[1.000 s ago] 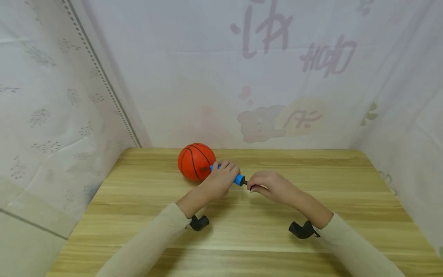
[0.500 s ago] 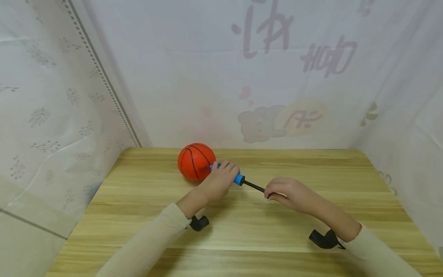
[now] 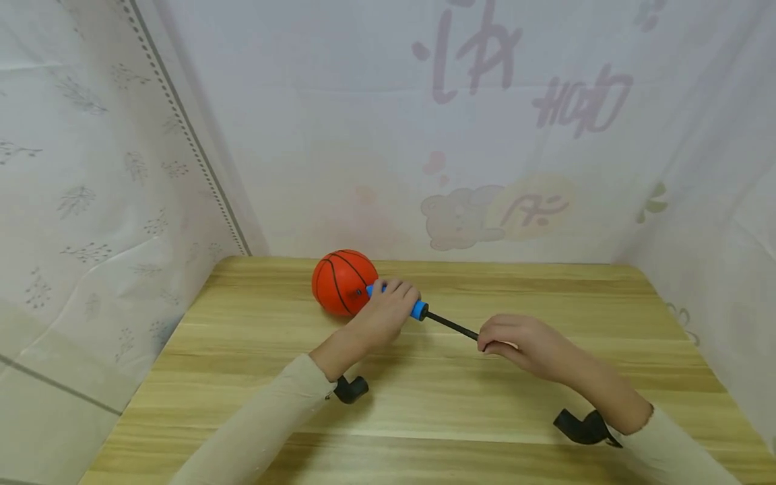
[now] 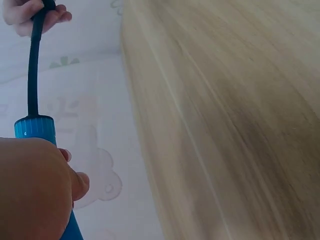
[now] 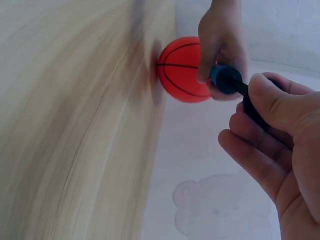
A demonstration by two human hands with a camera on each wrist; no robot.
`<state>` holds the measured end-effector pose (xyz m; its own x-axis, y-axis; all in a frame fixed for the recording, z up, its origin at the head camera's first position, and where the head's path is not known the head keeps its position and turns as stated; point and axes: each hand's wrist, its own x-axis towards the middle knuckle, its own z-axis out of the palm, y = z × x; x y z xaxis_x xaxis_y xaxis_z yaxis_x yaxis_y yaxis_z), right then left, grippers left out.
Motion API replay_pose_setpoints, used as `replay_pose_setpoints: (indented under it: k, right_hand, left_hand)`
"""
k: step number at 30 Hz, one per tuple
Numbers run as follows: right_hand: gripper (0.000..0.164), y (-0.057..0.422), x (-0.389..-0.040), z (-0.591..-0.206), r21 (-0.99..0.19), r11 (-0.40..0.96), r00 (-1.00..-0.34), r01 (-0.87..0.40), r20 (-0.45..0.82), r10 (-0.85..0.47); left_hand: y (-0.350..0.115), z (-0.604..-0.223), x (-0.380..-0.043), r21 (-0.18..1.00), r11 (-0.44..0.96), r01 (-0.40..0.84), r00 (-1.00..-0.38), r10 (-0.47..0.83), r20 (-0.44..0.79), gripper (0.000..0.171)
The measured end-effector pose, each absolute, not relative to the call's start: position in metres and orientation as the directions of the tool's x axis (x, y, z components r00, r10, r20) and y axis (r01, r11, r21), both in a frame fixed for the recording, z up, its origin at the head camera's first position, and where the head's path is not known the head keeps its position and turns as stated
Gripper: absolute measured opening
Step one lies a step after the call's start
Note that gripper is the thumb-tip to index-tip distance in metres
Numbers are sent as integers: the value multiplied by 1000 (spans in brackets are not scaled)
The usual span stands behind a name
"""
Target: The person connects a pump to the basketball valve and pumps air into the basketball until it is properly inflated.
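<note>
A blue hand pump (image 3: pixel 419 310) points its front end at an orange-red basketball (image 3: pixel 337 283) at the back of the table. My left hand (image 3: pixel 388 311) wraps round the pump's blue barrel, close beside the ball. Out of the barrel's rear runs a long stretch of black rod (image 3: pixel 453 326). At its far end my right hand (image 3: pixel 526 342) grips the black handle (image 5: pixel 257 107) between thumb and fingers. The left wrist view has the barrel's ribbed blue cap (image 4: pixel 35 127) just above the left hand. Most of the barrel is hidden under the left fingers.
The wood-grain table (image 3: pixel 461 417) spreads under both arms. Pale printed curtains (image 3: pixel 339 135) hang along its back and sides. Black curved pieces (image 3: pixel 351 389) are fixed at both wrists, below the sleeves.
My right hand has drawn back to the right and toward me, pulling much more of the pump's rod out of the barrel. The left hand and the basketball have stayed in place.
</note>
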<state>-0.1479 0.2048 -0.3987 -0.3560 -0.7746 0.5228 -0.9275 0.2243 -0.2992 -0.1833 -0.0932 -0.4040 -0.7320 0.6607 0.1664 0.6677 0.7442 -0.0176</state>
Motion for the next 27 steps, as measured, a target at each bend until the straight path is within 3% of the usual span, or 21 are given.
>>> replay_pose_setpoints:
  k: [3, 9, 15, 27]
  right_hand:
    - [17, 196, -154, -401, -287, 241, -361, -927, 507, -783]
    - [28, 180, -169, -400, -285, 273, -386, -919, 506, -771]
    - [19, 164, -179, -399, -270, 302, -399, -914, 470, -787]
    - [16, 159, -179, -404, -270, 337, -428, -902, 455, -781]
  left_hand:
    - [-92, -402, -183, -27, 760, 650, -747, 644, 165, 35]
    - [-90, -401, -183, -32, 778, 627, -765, 623, 162, 27]
    - [-85, -403, -185, -37, 784, 620, -773, 619, 138, 34]
    - [-82, -408, -189, -64, 746, 663, -730, 663, 165, 36]
